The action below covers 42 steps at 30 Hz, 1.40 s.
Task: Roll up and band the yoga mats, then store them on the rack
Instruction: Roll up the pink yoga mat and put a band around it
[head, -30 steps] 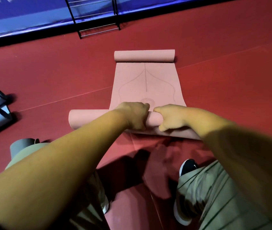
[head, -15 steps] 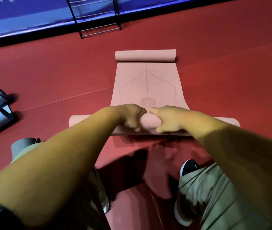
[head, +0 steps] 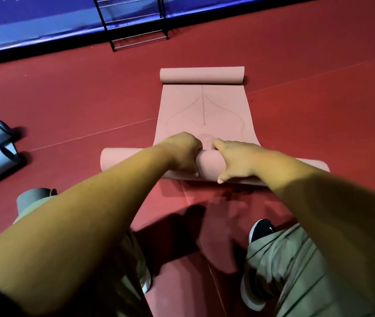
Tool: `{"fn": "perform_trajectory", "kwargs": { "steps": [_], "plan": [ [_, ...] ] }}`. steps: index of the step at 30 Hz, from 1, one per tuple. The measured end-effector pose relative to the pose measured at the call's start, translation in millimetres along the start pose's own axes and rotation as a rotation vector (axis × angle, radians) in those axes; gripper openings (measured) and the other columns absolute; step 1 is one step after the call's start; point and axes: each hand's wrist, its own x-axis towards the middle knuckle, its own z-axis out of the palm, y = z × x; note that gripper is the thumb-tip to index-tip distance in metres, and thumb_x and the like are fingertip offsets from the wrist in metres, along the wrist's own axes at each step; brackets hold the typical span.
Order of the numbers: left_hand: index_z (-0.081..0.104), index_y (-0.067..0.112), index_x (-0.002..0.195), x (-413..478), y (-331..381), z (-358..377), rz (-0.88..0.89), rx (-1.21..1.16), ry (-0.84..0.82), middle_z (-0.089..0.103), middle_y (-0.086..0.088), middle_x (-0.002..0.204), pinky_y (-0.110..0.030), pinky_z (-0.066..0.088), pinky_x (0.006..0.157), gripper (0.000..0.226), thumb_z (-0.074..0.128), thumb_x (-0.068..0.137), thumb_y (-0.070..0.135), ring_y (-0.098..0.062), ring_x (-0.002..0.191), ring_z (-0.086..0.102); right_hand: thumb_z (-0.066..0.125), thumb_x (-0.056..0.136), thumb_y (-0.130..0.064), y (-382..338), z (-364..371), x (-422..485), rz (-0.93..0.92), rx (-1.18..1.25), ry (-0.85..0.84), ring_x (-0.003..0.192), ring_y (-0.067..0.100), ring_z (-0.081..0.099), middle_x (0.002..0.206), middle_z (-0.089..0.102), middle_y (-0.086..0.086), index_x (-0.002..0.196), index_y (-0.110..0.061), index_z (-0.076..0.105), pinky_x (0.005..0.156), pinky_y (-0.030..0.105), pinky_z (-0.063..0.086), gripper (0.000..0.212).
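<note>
Head view: holds pink mat roll (head: 209, 165) at mid-length on floor (head: 67, 106), left grip (head: 182, 154) and right grip (head: 234, 161) curled on it side by side; lies crosswise, unrolled stretch (head: 202, 110) running straight ahead, equally near both.

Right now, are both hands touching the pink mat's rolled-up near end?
Touching. The head view shows the left hand and right hand curled over the pink mat at its near roll, with no gap.
</note>
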Motion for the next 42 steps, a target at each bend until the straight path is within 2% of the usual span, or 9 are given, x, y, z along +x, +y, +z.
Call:
{"fn": "perform_trajectory", "kwargs": {
  "steps": [5,10,15,20,25,31,35,39,42],
  "plan": [
    [0.065,0.023,0.104,1,0,0,0.001,-0.077,-0.099,0.068,0.001,0.098,-0.032,0.048,0.073,0.040,0.088,0.078,0.045,-0.025,0.093,0.064,0.082,0.076,-0.039,5,2,3,-0.003,0.030,-0.014,0.095,0.033,0.060,0.109,0.063,0.006,0.109,-0.031,0.039,0.078,0.043,0.053,0.055],
    [0.052,0.015,0.133,-3,10,7,0.043,0.276,-0.011,0.056,-0.007,0.130,-0.043,0.049,0.095,0.085,0.091,0.070,0.059,-0.030,0.120,0.056,0.079,0.078,-0.033,6,2,4,-0.006,0.093,-0.058,0.088,0.030,0.061,0.099,0.063,0.004,0.107,-0.028,0.045,0.069,0.038,0.048,0.046],
    [0.045,0.020,0.103,3,5,5,0.018,0.058,0.077,0.059,-0.003,0.103,-0.035,0.044,0.072,0.056,0.089,0.075,0.040,-0.030,0.094,0.062,0.084,0.076,-0.039,8,-3,7,0.049,0.073,-0.061,0.092,0.031,0.061,0.108,0.063,0.007,0.110,-0.026,0.039,0.069,0.037,0.046,0.058],
    [0.063,0.025,0.095,1,-4,4,0.003,-0.061,0.032,0.066,0.004,0.088,-0.033,0.055,0.067,0.041,0.086,0.069,0.047,-0.023,0.081,0.065,0.093,0.066,-0.057,7,0,5,0.091,-0.049,0.004,0.122,0.031,0.061,0.144,0.054,0.000,0.145,-0.025,0.036,0.084,0.042,0.049,0.103],
    [0.064,0.026,0.104,1,-4,0,0.000,-0.046,-0.052,0.070,0.002,0.101,-0.037,0.058,0.080,0.043,0.083,0.074,0.049,-0.026,0.092,0.066,0.091,0.073,-0.040,5,0,8,0.098,0.011,0.006,0.107,0.034,0.063,0.126,0.063,0.010,0.136,-0.014,0.042,0.088,0.044,0.056,0.084],
    [0.042,0.011,0.136,-5,16,8,0.029,0.331,0.093,0.048,-0.009,0.135,-0.047,0.050,0.089,0.077,0.084,0.081,0.046,-0.032,0.123,0.055,0.087,0.078,-0.037,7,-7,4,0.103,0.073,-0.035,0.095,0.030,0.059,0.113,0.060,0.008,0.119,-0.015,0.044,0.073,0.036,0.045,0.063],
    [0.047,0.012,0.125,-1,13,5,0.013,0.132,0.124,0.053,-0.012,0.125,-0.047,0.050,0.083,0.053,0.077,0.086,0.031,-0.038,0.112,0.061,0.088,0.076,-0.040,8,-9,6,0.099,0.081,-0.012,0.097,0.029,0.057,0.116,0.061,0.008,0.131,-0.013,0.047,0.074,0.034,0.043,0.074],
    [0.055,0.018,0.114,0,4,3,0.006,0.011,0.091,0.054,-0.005,0.106,-0.035,0.047,0.074,0.058,0.083,0.076,0.052,-0.031,0.091,0.063,0.088,0.072,-0.055,7,-5,8,0.083,-0.046,0.014,0.127,0.035,0.051,0.138,0.047,0.011,0.146,-0.023,0.042,0.092,0.042,0.046,0.092],
    [0.061,0.022,0.100,2,2,2,-0.014,-0.019,0.058,0.061,0.000,0.097,-0.034,0.055,0.072,0.053,0.085,0.070,0.058,-0.025,0.081,0.062,0.092,0.069,-0.055,5,-5,6,0.101,-0.081,0.043,0.131,0.036,0.048,0.138,0.045,0.010,0.148,-0.027,0.041,0.097,0.045,0.048,0.098]
  ]
}}
